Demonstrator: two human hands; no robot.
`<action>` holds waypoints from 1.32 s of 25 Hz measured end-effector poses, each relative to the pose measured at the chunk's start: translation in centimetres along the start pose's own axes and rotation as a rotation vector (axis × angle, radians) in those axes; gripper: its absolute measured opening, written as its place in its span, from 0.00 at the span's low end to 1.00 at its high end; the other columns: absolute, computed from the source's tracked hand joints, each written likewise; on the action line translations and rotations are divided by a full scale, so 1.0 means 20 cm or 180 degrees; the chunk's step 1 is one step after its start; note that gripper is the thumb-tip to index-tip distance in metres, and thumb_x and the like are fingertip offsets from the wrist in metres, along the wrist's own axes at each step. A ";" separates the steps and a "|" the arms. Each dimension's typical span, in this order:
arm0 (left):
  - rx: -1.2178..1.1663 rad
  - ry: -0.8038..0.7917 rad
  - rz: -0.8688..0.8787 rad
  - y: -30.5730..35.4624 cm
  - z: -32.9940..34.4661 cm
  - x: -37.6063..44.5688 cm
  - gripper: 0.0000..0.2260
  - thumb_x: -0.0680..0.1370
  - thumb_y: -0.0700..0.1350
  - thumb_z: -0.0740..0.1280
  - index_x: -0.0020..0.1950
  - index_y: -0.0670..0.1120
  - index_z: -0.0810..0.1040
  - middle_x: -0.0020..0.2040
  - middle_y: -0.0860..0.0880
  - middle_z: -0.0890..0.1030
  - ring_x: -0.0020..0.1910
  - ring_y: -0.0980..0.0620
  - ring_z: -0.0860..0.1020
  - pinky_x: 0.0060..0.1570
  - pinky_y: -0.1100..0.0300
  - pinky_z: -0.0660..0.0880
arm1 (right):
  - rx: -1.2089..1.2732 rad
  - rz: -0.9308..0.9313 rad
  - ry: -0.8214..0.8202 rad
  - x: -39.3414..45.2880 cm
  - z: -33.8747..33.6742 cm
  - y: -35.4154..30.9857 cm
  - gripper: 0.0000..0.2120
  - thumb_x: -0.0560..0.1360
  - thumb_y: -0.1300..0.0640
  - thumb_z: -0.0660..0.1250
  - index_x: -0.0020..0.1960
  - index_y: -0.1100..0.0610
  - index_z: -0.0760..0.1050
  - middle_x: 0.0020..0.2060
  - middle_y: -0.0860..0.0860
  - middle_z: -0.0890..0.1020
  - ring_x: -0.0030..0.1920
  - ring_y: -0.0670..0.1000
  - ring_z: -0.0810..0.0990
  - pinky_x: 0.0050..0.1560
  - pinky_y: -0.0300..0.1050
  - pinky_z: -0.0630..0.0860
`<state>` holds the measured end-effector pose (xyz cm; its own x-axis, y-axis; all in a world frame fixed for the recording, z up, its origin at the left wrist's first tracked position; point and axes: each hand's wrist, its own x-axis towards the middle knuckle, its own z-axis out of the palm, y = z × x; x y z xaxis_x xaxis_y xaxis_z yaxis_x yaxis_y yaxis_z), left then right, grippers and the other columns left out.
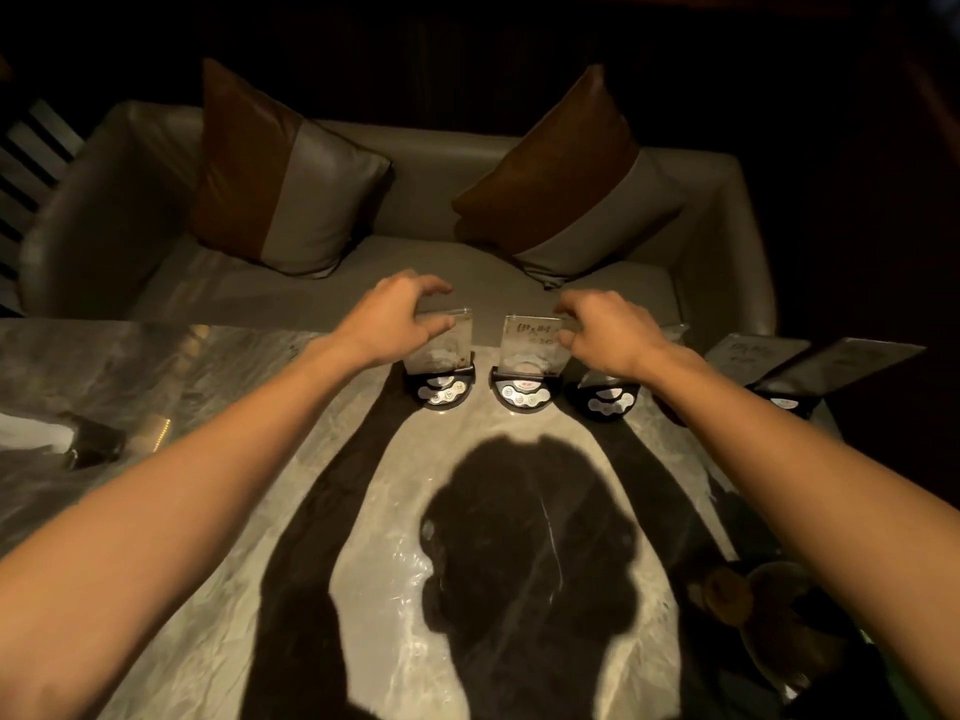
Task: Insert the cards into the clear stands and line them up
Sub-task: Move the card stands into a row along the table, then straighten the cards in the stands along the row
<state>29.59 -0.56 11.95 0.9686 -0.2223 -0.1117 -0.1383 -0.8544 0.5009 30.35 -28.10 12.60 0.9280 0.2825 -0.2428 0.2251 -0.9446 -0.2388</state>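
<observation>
- Step in hand, as I read it: lining up, not inserting. Both hands are working stands that are already carrying cards.
- Left hand (395, 317) is gripping the top of the leftmost stand (440, 356), at about 12 o'clock on the tabletop (218, 387); grip clamped on its upper edge, thumb near side, fingers curling over the far side.
- Right hand (605, 332) is pinching the second stand (530, 350), just at 1 o'clock; grip closed on its right top corner.
- Third stand (608, 392) and two further stands (784, 376) are trailing off toward 2–3 o'clock, the far ones leaning back hard.
- Next move probably calls for sliding the two held stands until their bases are sitting level with the third, gaps even.
- Materials: clear rigid acrylic panels, printed cards inside, text too blurred to read; black half-round bases with small round pale buttons. Tabletop is glossy veined marble, so bases should be sliding easily.
- Beyond: leather-look sofa (467, 272), two brown-and-grey cushions.
</observation>
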 end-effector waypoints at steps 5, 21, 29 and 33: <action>-0.0205 0.0057 0.0416 0.44 -0.01 0.09 0.18 0.77 0.54 0.70 0.66 0.49 0.79 0.63 0.47 0.81 0.61 0.51 0.79 0.60 0.56 0.75 | 0.0466 -0.0190 0.0632 -0.19 -0.27 0.21 0.16 0.77 0.51 0.68 0.63 0.53 0.78 0.58 0.54 0.82 0.58 0.55 0.81 0.55 0.54 0.78; -0.0048 -0.0733 0.0716 1.54 0.87 0.50 0.25 0.75 0.45 0.74 0.71 0.48 0.74 0.68 0.45 0.78 0.68 0.46 0.75 0.66 0.50 0.73 | 0.1335 0.1115 0.0974 -0.71 -0.16 1.71 0.27 0.76 0.64 0.69 0.73 0.54 0.68 0.67 0.53 0.75 0.62 0.46 0.74 0.54 0.33 0.73; 0.0015 -0.0334 0.0694 1.57 1.07 0.57 0.12 0.80 0.42 0.67 0.64 0.48 0.80 0.58 0.48 0.84 0.58 0.50 0.81 0.53 0.59 0.73 | 0.0431 0.0529 0.0501 -0.59 -0.12 1.86 0.07 0.82 0.56 0.60 0.58 0.52 0.74 0.52 0.50 0.77 0.51 0.51 0.77 0.44 0.41 0.72; -0.0057 -0.0301 0.0823 1.66 1.11 0.60 0.13 0.80 0.41 0.67 0.65 0.47 0.80 0.60 0.47 0.84 0.60 0.49 0.81 0.60 0.54 0.77 | 0.0529 0.0550 0.0436 -0.61 -0.11 1.91 0.06 0.82 0.57 0.60 0.56 0.51 0.74 0.48 0.46 0.76 0.47 0.48 0.76 0.37 0.33 0.64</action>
<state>32.07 -42.00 8.20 0.8778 -0.4756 -0.0573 -0.3740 -0.7552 0.5383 28.31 -68.09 8.56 0.9825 0.0837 -0.1665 0.0188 -0.9333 -0.3585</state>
